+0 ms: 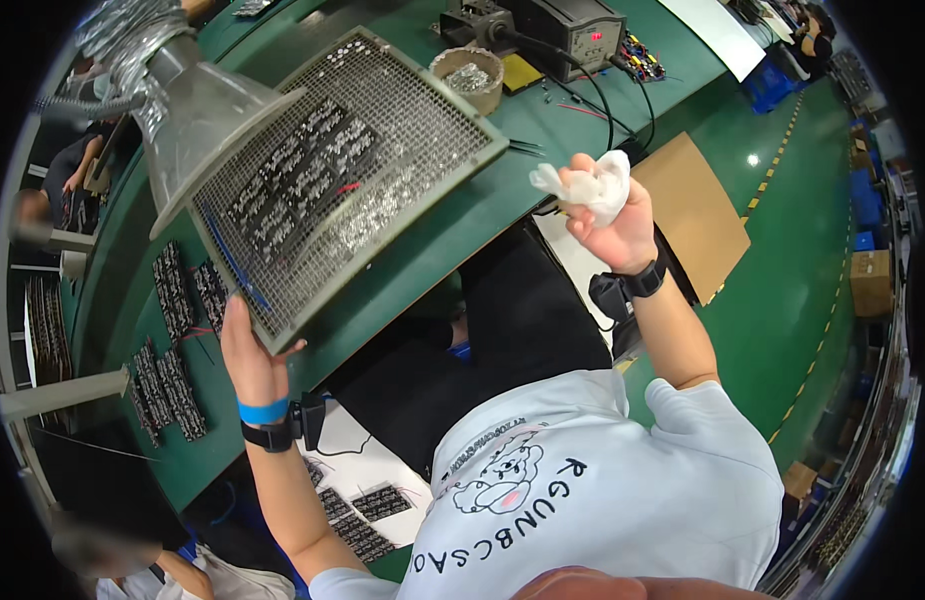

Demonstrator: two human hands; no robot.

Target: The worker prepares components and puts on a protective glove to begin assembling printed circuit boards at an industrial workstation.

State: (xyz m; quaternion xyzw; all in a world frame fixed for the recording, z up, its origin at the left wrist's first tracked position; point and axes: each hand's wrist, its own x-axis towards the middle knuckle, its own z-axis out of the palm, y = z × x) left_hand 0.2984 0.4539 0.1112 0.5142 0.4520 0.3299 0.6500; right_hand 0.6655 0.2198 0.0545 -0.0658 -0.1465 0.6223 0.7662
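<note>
My left hand (250, 352) grips the near corner of a square wire-mesh tray (412, 110) and holds it tilted above the green workbench (452, 235). Dark circuit boards (292, 180) with thin wires lie on the mesh. My right hand (617, 225) is raised to the right of the tray and is closed around a crumpled white cloth (587, 183). Both wrists carry black bands, and the left also has a blue band.
A metal fume hood (197, 120) on a ribbed duct hangs by the tray's left side. More circuit boards (172, 290) lie along the bench. A small tub of metal bits (469, 78), a soldering station (572, 30) and a cardboard sheet (697, 215) sit beyond. Another person (67, 175) works at far left.
</note>
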